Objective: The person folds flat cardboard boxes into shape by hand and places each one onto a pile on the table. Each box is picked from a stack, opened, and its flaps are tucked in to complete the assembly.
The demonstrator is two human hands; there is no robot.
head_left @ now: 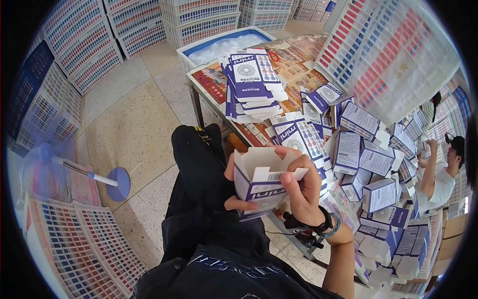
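A small purple and white carton (256, 189) is held upright above my lap, its top open and white flaps standing out. My left hand (240, 204) grips its left side, thumb low on the front face and fingers behind, mostly hidden by the carton. From the right, my right hand (306, 192) pinches the upper right edge and a top flap between thumb and fingers. A black band and a beaded bracelet circle that wrist. Closest to the hands, flattened cartons (294, 137) lie on the table just beyond them.
More flattened cartons (249, 74) are stacked on the table (211, 89). Several formed cartons (348, 149) pile up at right, near another person (440, 184). A blue-lined bin (189, 50) stands behind the table. Plastic crates (79, 241) and a fan with a blue base (118, 184) are at left.
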